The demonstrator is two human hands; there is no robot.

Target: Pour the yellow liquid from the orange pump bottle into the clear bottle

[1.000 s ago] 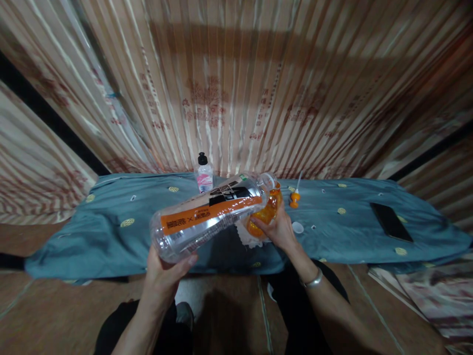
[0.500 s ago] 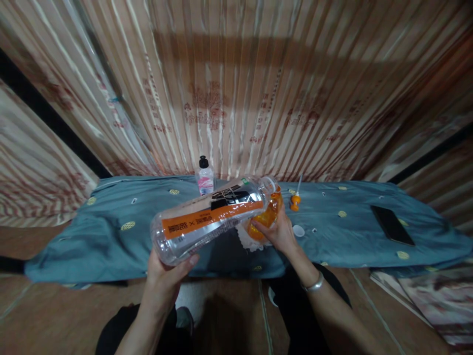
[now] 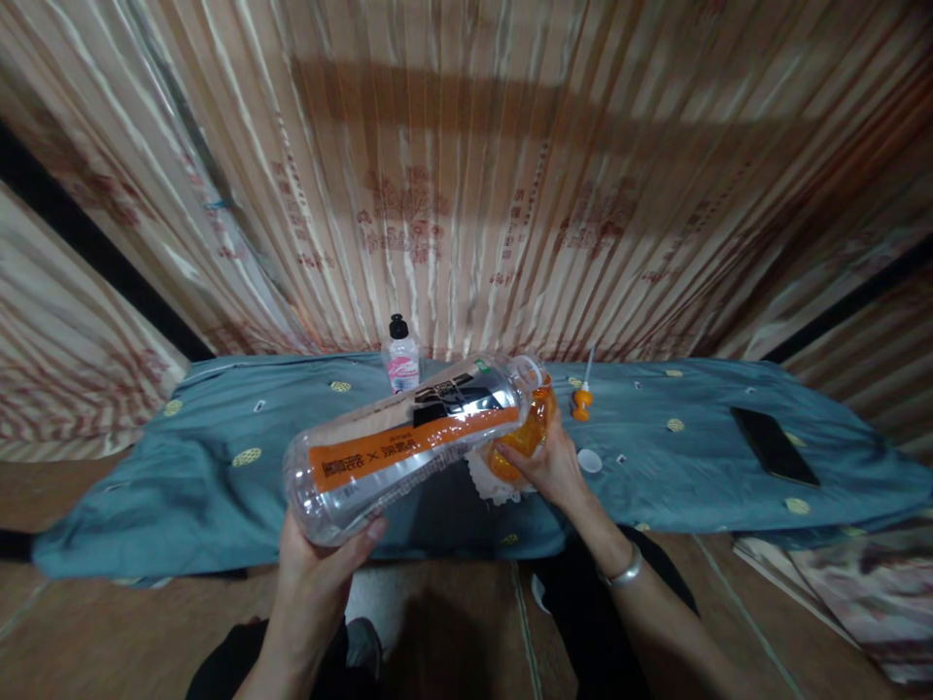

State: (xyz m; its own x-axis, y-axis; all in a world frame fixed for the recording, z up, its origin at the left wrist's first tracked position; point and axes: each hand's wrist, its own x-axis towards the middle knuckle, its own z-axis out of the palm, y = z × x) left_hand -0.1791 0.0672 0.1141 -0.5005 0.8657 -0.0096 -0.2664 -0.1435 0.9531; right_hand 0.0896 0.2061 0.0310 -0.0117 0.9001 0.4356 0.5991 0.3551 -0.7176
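Above the middle of the cloth (image 3: 182,486), my left hand (image 3: 317,559) holds the clear bottle (image 3: 419,445) near its base, mouth rightward; my right hand (image 3: 560,467) grips the orange bottle (image 3: 531,431) by that mouth. Both look light, slick, squeezable: I'd hold each body gently.

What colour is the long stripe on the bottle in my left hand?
The long stripe is orange; it shows in the head view.
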